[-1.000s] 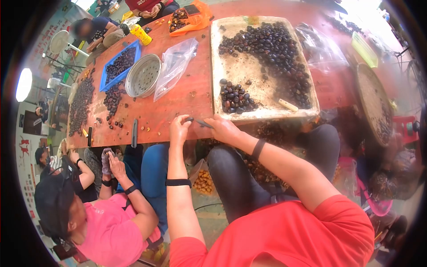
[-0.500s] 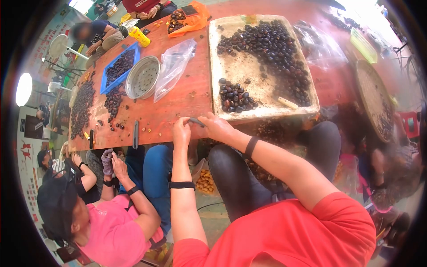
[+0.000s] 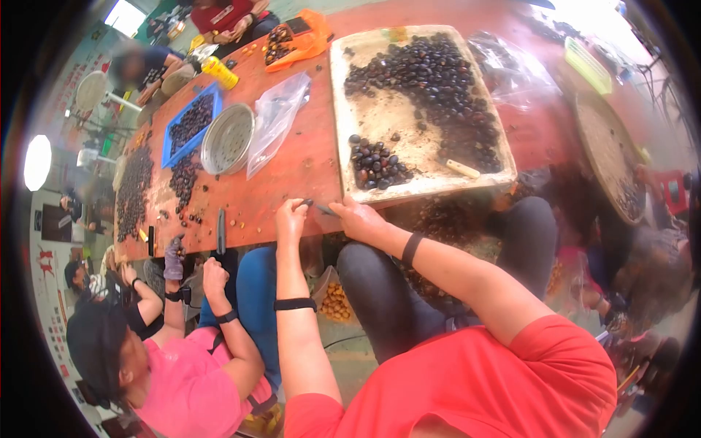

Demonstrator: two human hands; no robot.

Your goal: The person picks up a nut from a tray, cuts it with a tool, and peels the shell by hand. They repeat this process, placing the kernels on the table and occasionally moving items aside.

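At the near edge of the red table (image 3: pixel 292 164), my left hand (image 3: pixel 290 216) pinches a small dark nut (image 3: pixel 307 202) between its fingertips. My right hand (image 3: pixel 359 220) is closed round a small grey knife (image 3: pixel 326 209), whose end points toward the nut, a little apart from it. Just beyond my right hand stands a white tray (image 3: pixel 337 109) with dark nuts (image 3: pixel 431 73) heaped along its far and right sides. A smaller pile (image 3: pixel 377 165) lies in its near left corner, and a light-handled tool (image 3: pixel 463 168) rests near its front rim.
Left of the tray are a clear plastic bag (image 3: pixel 276 120), a metal strainer (image 3: pixel 228 139) and a blue basket (image 3: pixel 169 150) of nuts. A co-worker in pink (image 3: pixel 193 379) sits at my left. Below the table is a bag of yellow kernels (image 3: pixel 334 302).
The nut and the knife tip, together half a second ago, are now apart. The co-worker's hands at my left have separated. The view has shifted slightly.
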